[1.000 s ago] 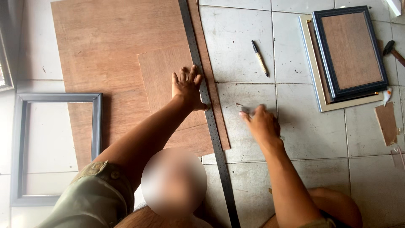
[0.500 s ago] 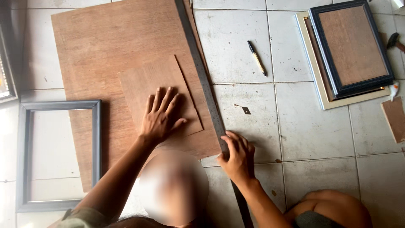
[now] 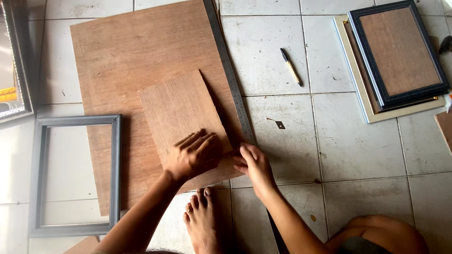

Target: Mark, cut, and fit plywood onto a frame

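1. Small plywood panel (image 3: 181, 120) lies flat on top of the big plywood sheet (image 3: 141, 61), on the sheet's lower right part, right edge near the metal ruler (image 3: 230, 77). All places below are given relative to the big sheet.
2. Far left of the sheet, at the picture's edge: silver ornate frame (image 3: 16, 61), only partly in view.
3. Left of the sheet, lower down: empty grey picture frame (image 3: 115, 160) flat on the tile floor (image 3: 282, 155), its right rail just over the sheet's left edge.
4. Left hand (image 3: 190, 155) is on the small panel's lower part, palm down, fingers spread flat, gripping nothing. Looks like it presses down to keep the panel from sliding.
5. Bare foot (image 3: 202, 221) is just below the sheet's lower edge, toes touching or nearly touching it; can't tell if it pins the sheet.
6. Right hand (image 3: 254, 164) sits at the sheet's lower right corner, fingers curled and pointing left, fingertips at the small panel's right edge where the ruler runs. Not closed around anything I can see; probably nudging or steadying the edge against the ruler.
7. Ruler lies along the sheet's right side, slanting from the top down to the right hand, likely as a straight guide.
8. Right of the sheet: a small dark scrap (image 3: 280, 124) and a marker pen (image 3: 292, 67) on the tiles, well apart from both hands.
9. Far right of the sheet: stacked frames (image 3: 400, 56), a dark one with a wood back on a pale one.
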